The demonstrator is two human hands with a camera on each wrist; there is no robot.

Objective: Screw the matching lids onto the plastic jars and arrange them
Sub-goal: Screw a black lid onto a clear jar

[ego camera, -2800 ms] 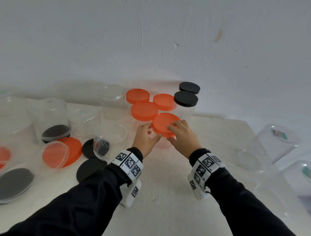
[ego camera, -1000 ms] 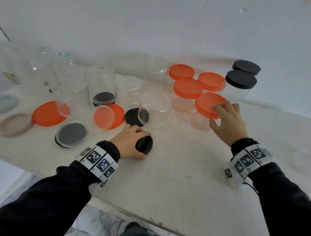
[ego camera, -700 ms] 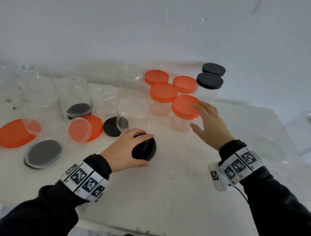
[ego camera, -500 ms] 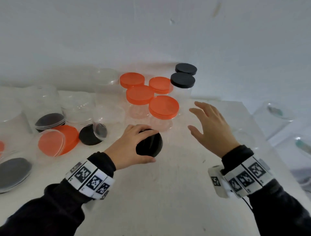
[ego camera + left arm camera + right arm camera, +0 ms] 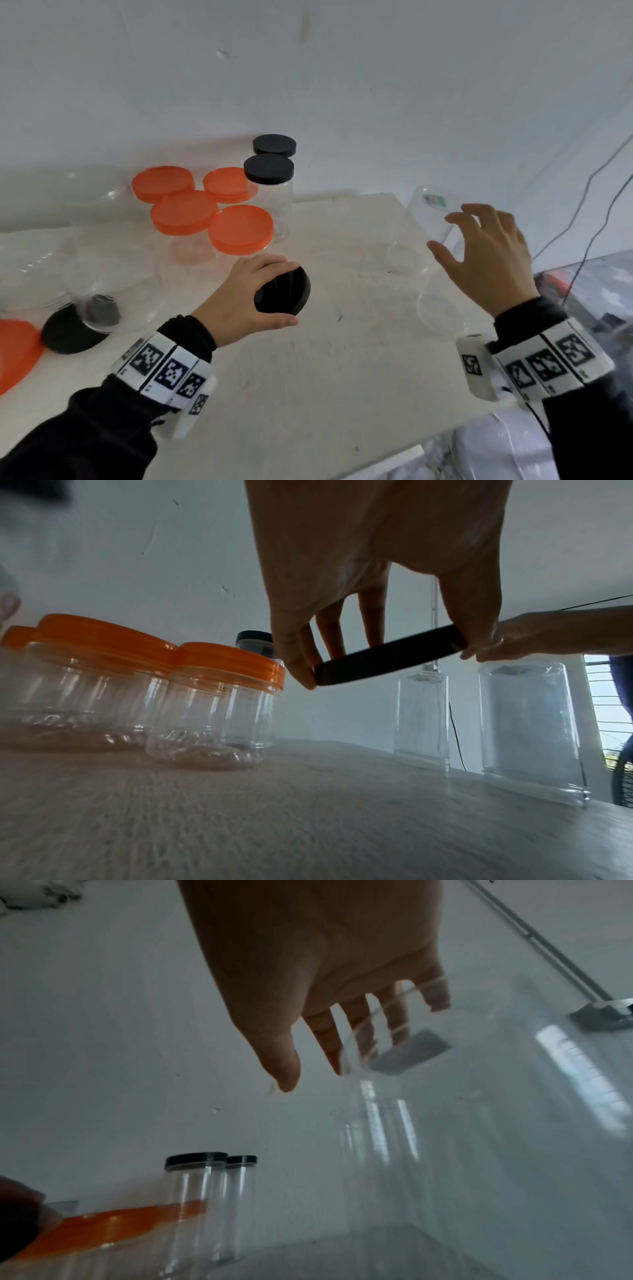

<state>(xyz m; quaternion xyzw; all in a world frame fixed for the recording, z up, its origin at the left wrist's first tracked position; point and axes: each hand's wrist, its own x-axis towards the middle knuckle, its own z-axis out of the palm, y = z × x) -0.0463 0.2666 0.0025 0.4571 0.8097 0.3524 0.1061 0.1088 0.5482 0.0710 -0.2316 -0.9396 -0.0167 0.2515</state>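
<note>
Black plastic fills the left hand [image 5: 245, 298]: a small black lid [image 5: 283, 290] is pinched by its rim between thumb and fingers and held tilted, clear of the tabletop [image 5: 308, 377]. A moment ago that lid was only just being lifted from beside the loose lids on the left, and the right hand [image 5: 489, 260] rested on the nearest orange-lidded jar [image 5: 241, 229]; now it has let go, swung right, and hovers with fingers spread and empty above an inverted clear jar [image 5: 432, 212] at the table's right edge. That suggests the orange jar is finished and a tall jar is being fetched to match the black lid. Four orange-lidded jars and two black-lidded jars [image 5: 269, 171] stand grouped against the wall. Bare tabletop lies between the two hands, giving room to set a jar down, but the upended jars stand close to the right edge, so a careless grab could knock one off.
</note>
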